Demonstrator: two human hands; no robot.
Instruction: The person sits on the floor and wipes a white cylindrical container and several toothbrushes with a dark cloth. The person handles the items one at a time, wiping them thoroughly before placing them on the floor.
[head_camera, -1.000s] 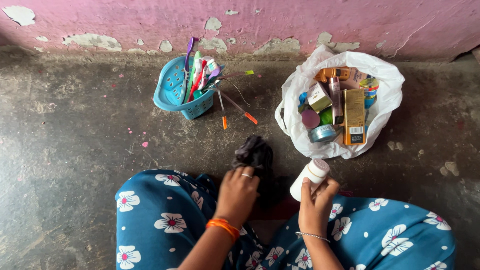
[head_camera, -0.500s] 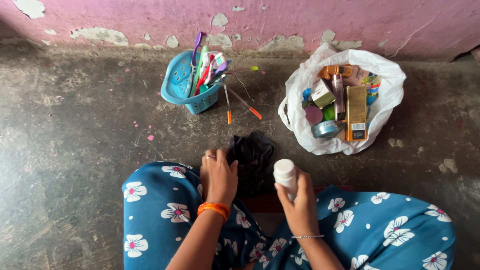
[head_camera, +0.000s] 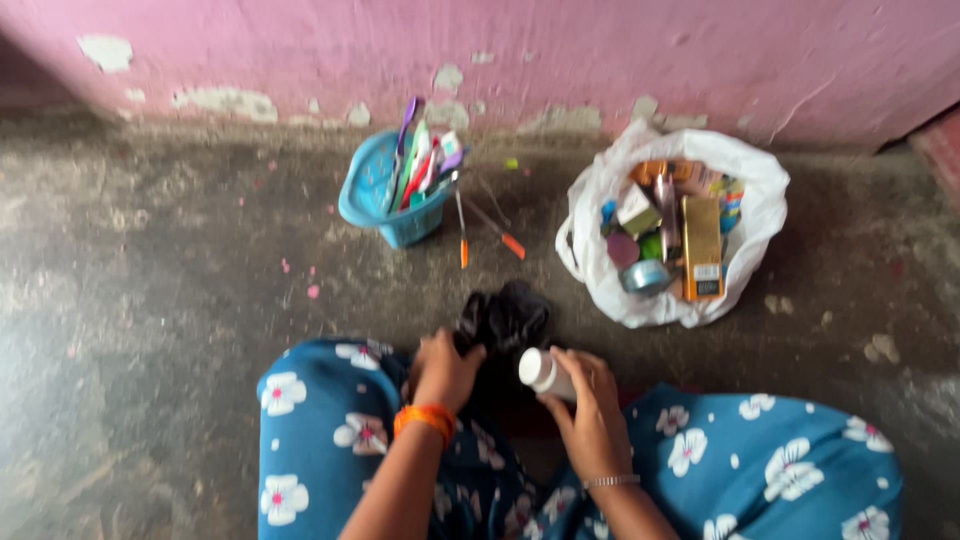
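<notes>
My left hand grips the edge of a crumpled black cloth that lies on the floor between my knees. My right hand holds a small white bottle, tilted with its cap pointing left toward the cloth. The bottle's cap is close beside the cloth. An orange bangle sits on my left wrist and a thin bracelet on my right. My legs are covered in blue cloth with white flowers. The frame is blurred.
A blue plastic basket full of toothbrushes stands near the pink wall, with a few orange-tipped sticks beside it. A white plastic bag holding several cosmetic boxes and jars lies at the right. Grey concrete floor spreads to the left.
My right hand has brought the white bottle left and tipped it toward the cloth. My left hand shifted from on top of the cloth to gripping its left edge. The camera tilted a little.
</notes>
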